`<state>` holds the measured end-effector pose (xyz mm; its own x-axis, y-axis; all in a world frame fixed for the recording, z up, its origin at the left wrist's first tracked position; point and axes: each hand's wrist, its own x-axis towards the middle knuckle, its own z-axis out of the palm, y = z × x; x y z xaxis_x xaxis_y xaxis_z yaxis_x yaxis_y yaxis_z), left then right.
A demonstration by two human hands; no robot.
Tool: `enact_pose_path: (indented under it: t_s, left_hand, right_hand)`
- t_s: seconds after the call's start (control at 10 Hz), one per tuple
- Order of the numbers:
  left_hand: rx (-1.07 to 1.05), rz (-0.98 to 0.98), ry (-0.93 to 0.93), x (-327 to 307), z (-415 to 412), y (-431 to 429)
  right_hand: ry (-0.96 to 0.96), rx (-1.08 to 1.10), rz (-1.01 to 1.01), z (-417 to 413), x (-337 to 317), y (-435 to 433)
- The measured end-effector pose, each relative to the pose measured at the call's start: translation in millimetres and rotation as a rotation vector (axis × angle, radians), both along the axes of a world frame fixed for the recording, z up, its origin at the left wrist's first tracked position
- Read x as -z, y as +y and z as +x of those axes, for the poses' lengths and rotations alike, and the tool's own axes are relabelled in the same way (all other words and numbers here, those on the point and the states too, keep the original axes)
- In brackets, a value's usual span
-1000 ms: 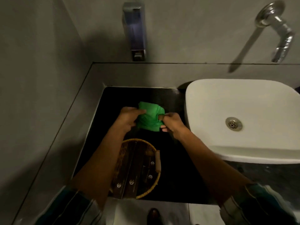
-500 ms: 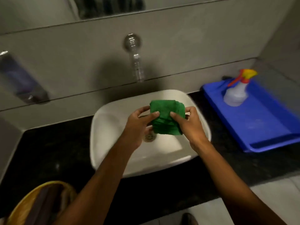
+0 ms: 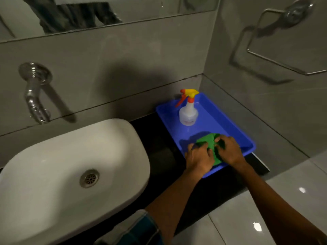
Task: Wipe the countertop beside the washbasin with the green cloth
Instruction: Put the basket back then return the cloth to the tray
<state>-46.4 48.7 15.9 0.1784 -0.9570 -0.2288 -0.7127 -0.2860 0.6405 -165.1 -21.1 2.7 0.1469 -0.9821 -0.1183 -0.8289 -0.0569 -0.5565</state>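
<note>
The green cloth [image 3: 209, 144] is bunched up inside the blue tray [image 3: 217, 119], at its near end. My left hand [image 3: 199, 159] grips the cloth's left side and my right hand [image 3: 230, 151] grips its right side, both resting low in the tray. The black countertop [image 3: 159, 144] runs between the white washbasin [image 3: 70, 174] and the tray. Part of the cloth is hidden under my fingers.
A spray bottle [image 3: 188, 112] with a red and yellow trigger stands at the far end of the tray. A chrome tap [image 3: 34, 96] juts from the wall above the basin. A towel ring [image 3: 283, 43] hangs on the right wall. The tray sits in the corner.
Both hands carried the cloth from the left side of the counter, over the basin, to the right and down into the blue tray. My view swung right with them.
</note>
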Motion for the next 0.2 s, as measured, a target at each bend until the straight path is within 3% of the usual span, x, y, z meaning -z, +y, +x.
enact_pose_path:
  t_s: [0.1, 0.2]
  left_hand:
    - [0.209, 0.142, -0.280, 14.4, -16.9, -11.3]
    - [0.324, 0.141, -0.446, 25.1, -18.1, -9.4]
  right_hand:
    - [0.363, -0.091, 0.130, -16.9, 15.9, -8.9]
    - [0.584, -0.117, 0.138, -22.2, 19.5, -9.1]
